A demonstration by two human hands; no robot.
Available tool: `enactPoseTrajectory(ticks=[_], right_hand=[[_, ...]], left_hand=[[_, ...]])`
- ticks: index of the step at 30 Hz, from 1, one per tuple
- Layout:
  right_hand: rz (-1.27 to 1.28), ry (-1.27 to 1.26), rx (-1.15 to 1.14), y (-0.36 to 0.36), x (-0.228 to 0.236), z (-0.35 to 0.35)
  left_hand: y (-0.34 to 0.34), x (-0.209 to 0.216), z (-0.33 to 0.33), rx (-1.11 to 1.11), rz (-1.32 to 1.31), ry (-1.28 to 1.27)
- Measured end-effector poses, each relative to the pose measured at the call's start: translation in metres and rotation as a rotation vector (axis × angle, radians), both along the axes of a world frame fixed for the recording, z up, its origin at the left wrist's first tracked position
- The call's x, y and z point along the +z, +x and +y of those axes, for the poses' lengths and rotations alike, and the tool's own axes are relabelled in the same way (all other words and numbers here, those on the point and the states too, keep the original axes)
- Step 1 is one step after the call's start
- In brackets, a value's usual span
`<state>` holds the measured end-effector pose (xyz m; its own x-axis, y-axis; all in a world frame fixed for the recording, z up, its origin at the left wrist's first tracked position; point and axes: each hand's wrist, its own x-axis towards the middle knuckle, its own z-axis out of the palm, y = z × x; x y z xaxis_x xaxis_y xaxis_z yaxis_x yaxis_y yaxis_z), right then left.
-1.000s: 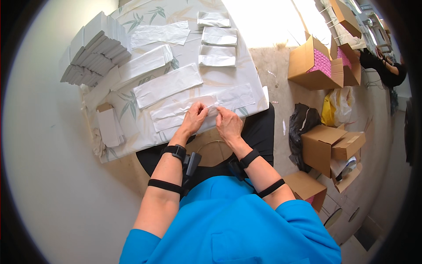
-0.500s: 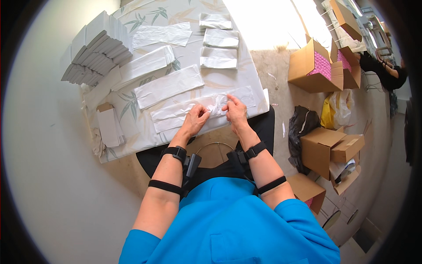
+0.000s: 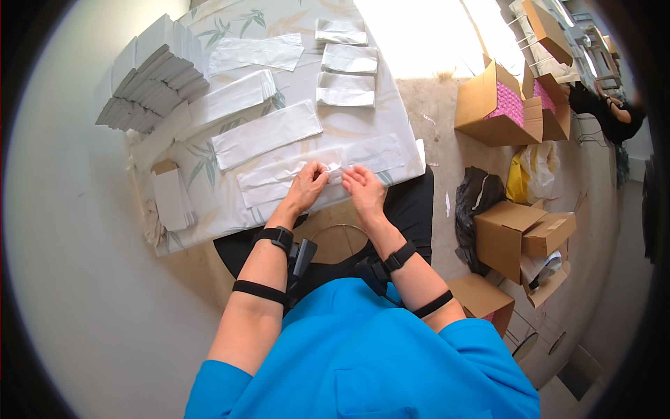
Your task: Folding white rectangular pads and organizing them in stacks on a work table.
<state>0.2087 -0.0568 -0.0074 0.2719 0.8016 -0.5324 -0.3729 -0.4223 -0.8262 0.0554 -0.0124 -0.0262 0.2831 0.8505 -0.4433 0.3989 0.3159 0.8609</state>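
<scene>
A long, thin white folded sleeve (image 3: 272,178), paper or plastic, lies near the table's front edge, its right part (image 3: 375,151) looking more see-through. My left hand (image 3: 308,185) is closed, thumb and fingers pinching the sleeve's crinkled white edge near its middle. Just right of it, my right hand (image 3: 364,190) has its bent fingers together at the same edge, the tips pinching it. Farther back lie a flat white folded sleeve (image 3: 267,134), a thicker white stack (image 3: 234,99) and a crumpled white sheet (image 3: 256,53).
Patterned cloth covers the table (image 3: 202,216). A tall pile of white folded cartons (image 3: 150,77) stands at its left, a small carton stack (image 3: 173,199) nearer. Folded white bundles (image 3: 346,89) lie at the back. Brown boxes (image 3: 499,234) and a black bag (image 3: 474,209) stand right; another person (image 3: 607,115) is beyond.
My right hand has drawn left and down, closer to my left hand, and its raised fingers have come together. The bunched middle of the sleeve now lies flatter.
</scene>
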Motion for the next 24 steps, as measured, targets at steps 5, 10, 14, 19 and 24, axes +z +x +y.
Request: enactPoseTrajectory(ticks=[5,10,14,19,24], right_hand=[[0.106,0.104,-0.002,0.002,0.005,-0.001],[-0.117,0.116,-0.297,0.001,-0.017,0.008],[0.076,0.185,0.025,-0.003,-0.001,0.002],[-0.113,0.116,-0.100,0.001,-0.014,0.009],[0.060,0.092,-0.023,-0.007,-0.013,0.014]], left_hand=[[-0.002,-0.002,-0.002,0.001,0.025,0.031],[0.001,0.001,-0.001,-0.006,-0.005,0.019],[-0.005,-0.007,0.000,0.006,-0.012,0.036],[0.001,-0.001,-0.001,-0.010,-0.016,-0.004],[-0.003,-0.001,0.000,-0.005,-0.040,-0.008]])
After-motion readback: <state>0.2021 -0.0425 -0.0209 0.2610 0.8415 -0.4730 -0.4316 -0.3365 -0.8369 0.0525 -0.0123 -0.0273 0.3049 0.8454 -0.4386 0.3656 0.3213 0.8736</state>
